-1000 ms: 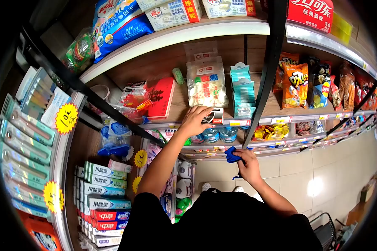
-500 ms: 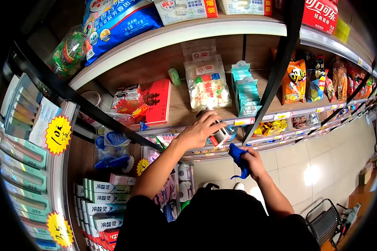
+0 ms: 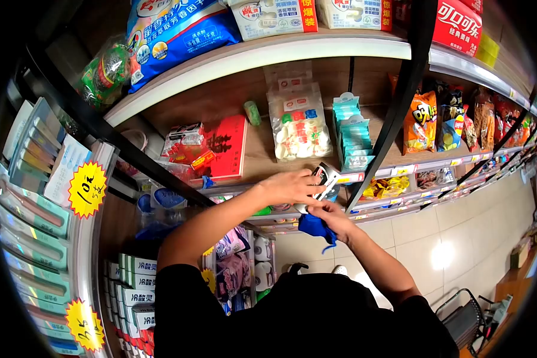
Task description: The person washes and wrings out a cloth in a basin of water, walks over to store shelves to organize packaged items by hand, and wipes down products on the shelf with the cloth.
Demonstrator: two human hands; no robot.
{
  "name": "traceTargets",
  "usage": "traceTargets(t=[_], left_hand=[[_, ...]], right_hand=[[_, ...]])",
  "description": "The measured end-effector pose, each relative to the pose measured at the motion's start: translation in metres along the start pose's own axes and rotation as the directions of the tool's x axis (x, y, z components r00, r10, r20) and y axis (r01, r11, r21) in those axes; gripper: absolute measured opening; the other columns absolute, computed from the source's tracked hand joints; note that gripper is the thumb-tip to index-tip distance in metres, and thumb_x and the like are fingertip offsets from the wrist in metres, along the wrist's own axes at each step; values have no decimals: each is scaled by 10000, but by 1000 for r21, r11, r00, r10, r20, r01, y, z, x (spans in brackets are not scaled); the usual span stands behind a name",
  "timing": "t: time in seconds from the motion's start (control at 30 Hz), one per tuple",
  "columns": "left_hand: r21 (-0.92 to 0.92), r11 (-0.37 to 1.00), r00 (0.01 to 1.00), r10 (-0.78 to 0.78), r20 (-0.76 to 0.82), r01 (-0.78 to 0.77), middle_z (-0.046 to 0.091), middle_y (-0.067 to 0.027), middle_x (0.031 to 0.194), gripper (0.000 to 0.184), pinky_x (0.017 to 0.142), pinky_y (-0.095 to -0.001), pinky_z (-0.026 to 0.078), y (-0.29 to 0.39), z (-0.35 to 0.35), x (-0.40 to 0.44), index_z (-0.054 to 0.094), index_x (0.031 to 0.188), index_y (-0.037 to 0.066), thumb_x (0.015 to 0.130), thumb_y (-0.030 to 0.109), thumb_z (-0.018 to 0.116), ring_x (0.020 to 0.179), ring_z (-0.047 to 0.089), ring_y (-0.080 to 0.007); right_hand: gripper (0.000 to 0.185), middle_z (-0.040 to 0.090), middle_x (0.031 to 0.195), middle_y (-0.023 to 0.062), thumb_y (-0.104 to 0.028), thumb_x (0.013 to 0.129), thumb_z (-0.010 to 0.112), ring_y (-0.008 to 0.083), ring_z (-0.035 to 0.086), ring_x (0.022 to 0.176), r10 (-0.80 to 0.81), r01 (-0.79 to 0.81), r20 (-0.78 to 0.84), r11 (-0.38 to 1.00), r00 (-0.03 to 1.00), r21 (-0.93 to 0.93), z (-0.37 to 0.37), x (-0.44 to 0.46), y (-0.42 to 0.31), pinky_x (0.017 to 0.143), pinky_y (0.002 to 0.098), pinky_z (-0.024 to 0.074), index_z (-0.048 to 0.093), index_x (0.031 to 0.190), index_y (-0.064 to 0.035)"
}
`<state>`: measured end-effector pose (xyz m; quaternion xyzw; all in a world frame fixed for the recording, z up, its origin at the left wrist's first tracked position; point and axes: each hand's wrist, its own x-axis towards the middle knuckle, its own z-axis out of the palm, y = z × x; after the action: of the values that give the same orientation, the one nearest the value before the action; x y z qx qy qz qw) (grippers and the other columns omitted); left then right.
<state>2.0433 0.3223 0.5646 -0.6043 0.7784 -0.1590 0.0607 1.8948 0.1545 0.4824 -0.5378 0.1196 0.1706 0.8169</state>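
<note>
My left hand (image 3: 287, 187) has its fingers closed round a small white, black and red box (image 3: 327, 180), held tilted in front of the shelf edge. Just below, my right hand (image 3: 335, 221) grips a crumpled blue cloth (image 3: 315, 229) and meets the lower end of the box; the fingertips there partly hide each other. Behind the hands on the shelf lie a clear bag of white round pieces (image 3: 301, 137) and an open carton of teal sachets (image 3: 355, 140).
A red book (image 3: 228, 149) and a small green roll (image 3: 252, 113) lie further left on the shelf. A black upright post (image 3: 394, 113) separates this bay from snack bags (image 3: 420, 122). Toothpaste boxes (image 3: 138, 280) are stacked at lower left. A chair (image 3: 462, 319) stands at lower right.
The box has tilted the other way and shifted slightly right and up. My right hand has moved left with the blue cloth, bringing it up against the box.
</note>
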Motion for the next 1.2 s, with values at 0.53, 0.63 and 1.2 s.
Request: traceTargets(t=[0.53, 0.63, 1.2], left_hand=[[-666, 58, 216, -964, 156, 744, 600, -207, 1259, 598, 954, -433, 505, 22, 60, -37, 539, 1403, 31, 904, 289, 745, 1102, 614, -358], [-666, 53, 250, -947, 204, 744, 592, -171, 1227, 690, 904, -398, 533, 12, 75, -45, 495, 1458, 31, 884, 278, 786, 1047, 640, -302], [-706, 18, 222, -955, 198, 708, 627, -131, 1197, 826, 913, -379, 528, 14, 53, -46, 520, 1414, 33, 677, 60, 891, 1032, 627, -265]], right_hand=[[518, 684, 869, 56, -519, 936, 731, 131, 634, 702, 11, -2, -55, 987, 998, 159, 20, 95, 7, 655, 297, 547, 679, 984, -6], [555, 688, 890, 67, -534, 917, 745, 135, 631, 727, 30, -25, -161, 999, 986, 36, 16, 94, 5, 672, 301, 546, 693, 983, 15], [787, 709, 984, 161, -297, 925, 771, 201, 684, 897, -525, 349, -325, 813, 787, -467, -21, 39, 3, 820, 326, 530, 354, 1552, -71]])
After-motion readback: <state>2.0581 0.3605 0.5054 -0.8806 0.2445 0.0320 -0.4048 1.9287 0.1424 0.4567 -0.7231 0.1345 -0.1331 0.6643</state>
